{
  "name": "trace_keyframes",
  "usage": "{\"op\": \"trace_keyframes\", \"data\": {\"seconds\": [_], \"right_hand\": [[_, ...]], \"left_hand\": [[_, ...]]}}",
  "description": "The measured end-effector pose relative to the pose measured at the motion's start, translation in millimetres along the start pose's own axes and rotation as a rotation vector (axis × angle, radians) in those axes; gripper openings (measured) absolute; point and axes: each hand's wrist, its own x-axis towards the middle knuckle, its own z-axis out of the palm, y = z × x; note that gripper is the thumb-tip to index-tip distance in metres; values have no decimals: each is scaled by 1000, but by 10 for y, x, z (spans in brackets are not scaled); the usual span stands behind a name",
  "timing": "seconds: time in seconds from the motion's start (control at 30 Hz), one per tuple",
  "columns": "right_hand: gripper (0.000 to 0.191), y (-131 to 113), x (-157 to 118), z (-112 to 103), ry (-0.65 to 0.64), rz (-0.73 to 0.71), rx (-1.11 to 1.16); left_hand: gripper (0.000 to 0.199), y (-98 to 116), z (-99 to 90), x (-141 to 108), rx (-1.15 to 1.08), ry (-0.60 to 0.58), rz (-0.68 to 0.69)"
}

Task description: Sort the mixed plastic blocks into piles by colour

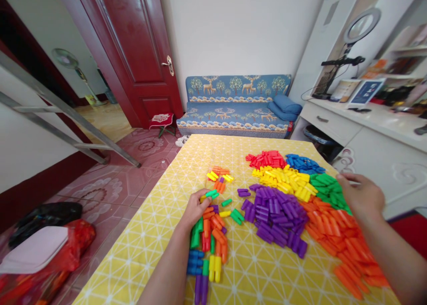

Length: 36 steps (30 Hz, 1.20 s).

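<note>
My left hand (pixel 196 209) is closed in a pinch on a green plastic tube block (pixel 212 193) at the left of the yellow-covered table. Under and around that hand lies a mixed group of blocks: orange blocks (pixel 218 236), blue blocks (pixel 195 262) and a yellow block (pixel 215 268). My right hand (pixel 362 196) is at the right edge of the green pile (pixel 327 189), with curled fingers; what they hold, if anything, is hidden. Nearby are piles of orange blocks (pixel 343 238), purple blocks (pixel 275 213), yellow blocks (pixel 285 180), red blocks (pixel 267 159) and blue blocks (pixel 304 163).
The patterned yellow tablecloth (pixel 147 233) covers the table. Beyond it stands a blue sofa (pixel 233 104), with a small red stool (pixel 162 120) beside the door. A white cabinet (pixel 376 136) is on the right. Bags (pixel 80 240) lie on the floor at left, near a metal ladder (pixel 66 122).
</note>
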Motion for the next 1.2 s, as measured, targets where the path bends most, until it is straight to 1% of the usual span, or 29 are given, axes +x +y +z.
{"op": "trace_keyframes", "data": {"seconds": [0.07, 0.13, 0.2, 0.27, 0.3, 0.33, 0.4, 0.43, 0.47, 0.57, 0.63, 0.73, 0.83, 0.93, 1.07, 1.2], "right_hand": [[33, -376, -300, -33, -17, -122, 183], [30, -774, -740, -18, -128, -253, 393], [25, -1124, -1274, 52, -292, -387, 563], [20, -1382, -1815, 171, -515, -491, 662], [26, -1474, -2060, 240, -598, -517, 702], [37, -1547, -2276, 311, -659, -528, 707], [60, -1649, -2600, 446, -679, -570, 674], [67, -1688, -2707, 503, -674, -596, 652], [70, -1723, -2779, 552, -667, -625, 637], [67, -1818, -2843, 642, -671, -665, 649], [62, -1866, -2817, 659, -659, -645, 661], [49, -1888, -2765, 640, -635, -606, 629], [36, -1851, -2737, 597, -632, -595, 585], [32, -1795, -2720, 538, -619, -566, 594], [29, -1740, -2645, 425, -590, -497, 612], [23, -1677, -2476, 301, -533, -468, 597]], "left_hand": [[19, -4, -8, -4, -20, -6, 6], [18, -9, -13, -4, -32, -10, 18], [18, -8, -15, -4, -39, -20, 39], [18, 3, -16, -7, -47, -34, 64], [19, 15, -17, -11, -54, -41, 76], [20, 30, -18, -15, -62, -47, 87], [22, 66, -21, -23, -80, -69, 115], [24, 84, -22, -27, -86, -84, 132], [26, 101, -23, -29, -89, -98, 148], [33, 130, -26, -32, -73, -115, 168], [37, 137, -29, -31, -63, -116, 159], [37, 154, -33, -33, -83, -128, 149], [35, 184, -31, -39, -104, -119, 132], [36, 191, -21, -40, -90, -98, 105], [41, 129, -8, -24, -57, -50, 70], [44, 52, -5, -4, -34, -27, 58]]}}
